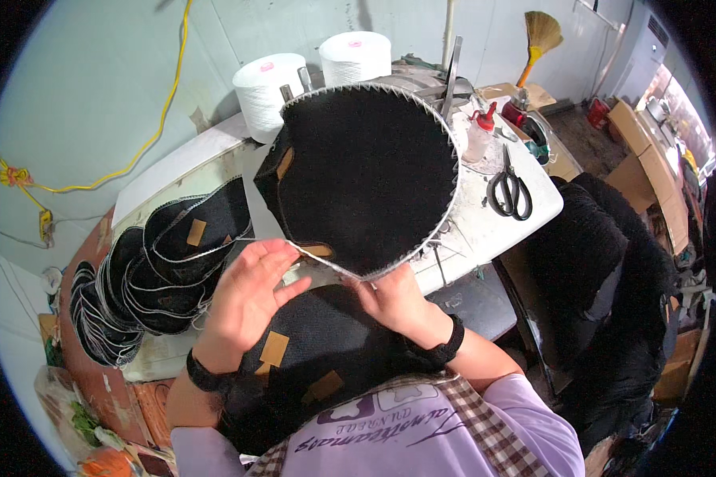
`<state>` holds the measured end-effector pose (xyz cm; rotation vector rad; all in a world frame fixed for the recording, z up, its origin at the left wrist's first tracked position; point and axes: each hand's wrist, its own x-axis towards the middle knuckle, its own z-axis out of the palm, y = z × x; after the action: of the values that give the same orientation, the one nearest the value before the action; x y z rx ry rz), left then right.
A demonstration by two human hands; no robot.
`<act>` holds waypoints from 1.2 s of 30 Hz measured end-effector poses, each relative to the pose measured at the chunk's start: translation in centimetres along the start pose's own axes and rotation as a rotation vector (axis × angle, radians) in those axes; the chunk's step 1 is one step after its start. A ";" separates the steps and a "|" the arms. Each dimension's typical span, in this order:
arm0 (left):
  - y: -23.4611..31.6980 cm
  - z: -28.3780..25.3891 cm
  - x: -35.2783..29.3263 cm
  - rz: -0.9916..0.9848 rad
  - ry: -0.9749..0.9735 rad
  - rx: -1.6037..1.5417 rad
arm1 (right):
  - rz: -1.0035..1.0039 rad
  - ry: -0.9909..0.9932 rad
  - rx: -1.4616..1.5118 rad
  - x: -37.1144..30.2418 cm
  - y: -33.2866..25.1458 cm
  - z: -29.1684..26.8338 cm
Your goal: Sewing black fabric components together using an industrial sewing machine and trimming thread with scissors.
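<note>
A rounded black fabric piece with white stitching along its edge is held up in front of me over the white table. My left hand pinches its near left corner, where a white thread runs off to the left. Under the near edge, the fingers of my right hand are partly hidden by the fabric, with the thumb against the rim. Tan patches show at the piece's left side. Across my lap lies more black fabric with a tan patch on it.
Overlapping white-edged black pieces lie at the left. Two white thread cones stand behind. Black-handled scissors and a red-capped bottle rest on the table's right part. Black fabric stacks fill the right side.
</note>
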<state>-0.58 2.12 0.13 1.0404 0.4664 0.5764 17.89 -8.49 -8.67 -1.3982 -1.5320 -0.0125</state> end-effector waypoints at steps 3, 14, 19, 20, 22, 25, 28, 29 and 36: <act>0.3 -1.6 2.1 -0.068 0.024 -0.234 | -0.007 0.056 0.003 -0.2 1.4 0.2; 3.6 -2.0 7.0 0.475 0.341 0.811 | -0.181 0.015 -0.022 1.0 1.9 0.0; 7.9 -1.0 5.1 0.405 0.211 0.807 | -0.165 -0.005 -0.097 2.8 1.3 0.5; 8.5 -0.4 3.9 0.405 0.210 0.810 | -0.165 -0.017 -0.126 3.1 1.2 0.7; 9.0 0.9 1.5 0.216 0.166 1.314 | -0.158 -0.045 -0.180 3.8 1.1 0.3; 6.1 1.8 -0.9 0.544 -0.075 1.672 | -0.147 -0.063 -0.125 3.9 1.9 -0.3; 3.1 2.9 -2.5 0.578 -0.077 1.597 | 0.025 0.099 0.151 2.5 1.5 -0.4; 2.4 2.9 -2.2 0.747 -0.140 1.704 | 0.120 0.181 0.274 2.0 1.4 -0.4; -1.2 -1.9 3.3 0.840 -0.035 1.696 | -0.123 -0.465 0.180 1.4 -2.6 5.5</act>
<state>1.04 5.03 -2.07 2.9411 0.4207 0.8700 12.69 -5.03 -8.93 -1.2126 -1.9447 0.3902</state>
